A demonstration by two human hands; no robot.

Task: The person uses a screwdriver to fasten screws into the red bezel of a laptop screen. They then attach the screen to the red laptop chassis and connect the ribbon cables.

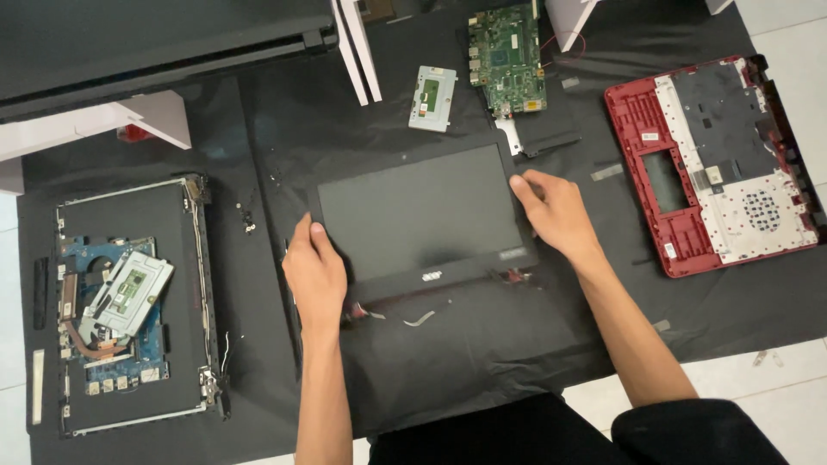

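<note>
We've got the laptop screen (422, 215) flat on the black cloth (482, 344), roughly centre, dark glass up, hinge edge toward us. Left hand (314, 271) sits at the near-left corner, thumb up on the bezel, remaining fingers look curled around the edge but are mostly hidden. Right hand (556, 211) clamps the right edge, fingertips on the face, thumb under or behind it, can't tell which. So both hands are closed on the panel, not pinching hard by the look of it

Handling call: thin, light, stiff only along the frame, and it'll likely flex and crack if twisted or pressed mid-glass. Glossy face probably slippery. We'd hold it by the plastic bezel on opposite edges, as now, and keep off the glass. A loose flat ribbon (419, 319) and small wires trail near the hinge edge, likely easy to snag

Around it: green circuit board (508, 56) and small touchpad module (432, 97) just beyond the top edge, red laptop shell (715, 164) well to the right, opened laptop base (129, 301) well to the left
</note>
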